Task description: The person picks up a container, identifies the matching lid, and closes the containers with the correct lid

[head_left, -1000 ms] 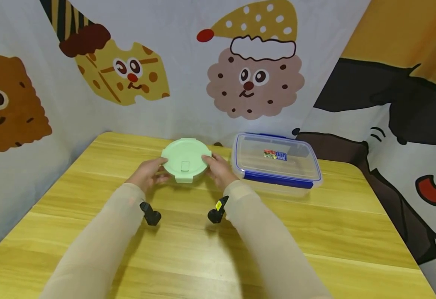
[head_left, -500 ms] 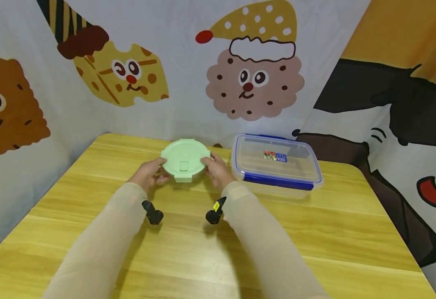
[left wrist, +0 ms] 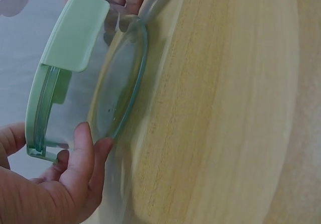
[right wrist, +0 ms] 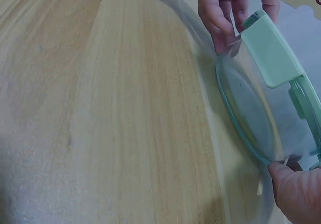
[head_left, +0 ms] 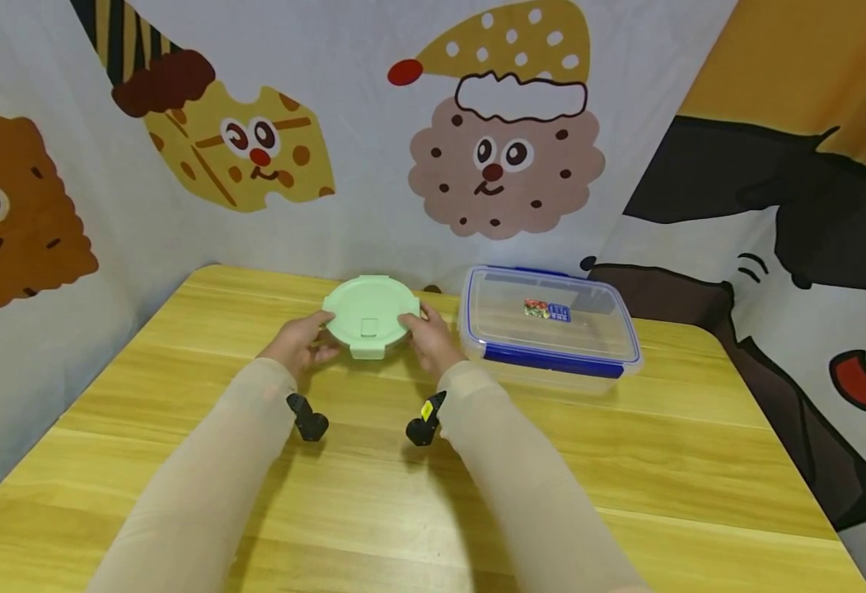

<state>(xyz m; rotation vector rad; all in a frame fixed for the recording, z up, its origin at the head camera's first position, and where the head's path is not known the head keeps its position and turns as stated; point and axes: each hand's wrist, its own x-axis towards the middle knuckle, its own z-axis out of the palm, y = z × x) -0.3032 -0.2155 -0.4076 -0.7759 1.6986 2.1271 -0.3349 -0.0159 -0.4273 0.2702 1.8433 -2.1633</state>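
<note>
A round glass food container (left wrist: 103, 91) with a pale green lid (head_left: 372, 306) stands near the back of the table, between my two hands. The lid's front flap (left wrist: 77, 33) lies folded down over the glass wall. My left hand (head_left: 299, 344) grips the container's left side, thumb on the lid's edge and fingers (left wrist: 80, 158) against the glass below. On the opposite side my right hand (head_left: 433, 339) holds it the same way, its thumb on the lid's rim in the head view. The glass base (right wrist: 246, 128) is close over the tabletop.
Just right of my right hand sits a clear rectangular storage box (head_left: 551, 317) with blue side clips, its lid on. Behind the wooden table (head_left: 373, 511) hangs a white cloth (head_left: 373, 222) with cartoon prints.
Both hands keep their hold on the glass food container. It has shifted very slightly to the right over the last half second. The storage box stays put.
</note>
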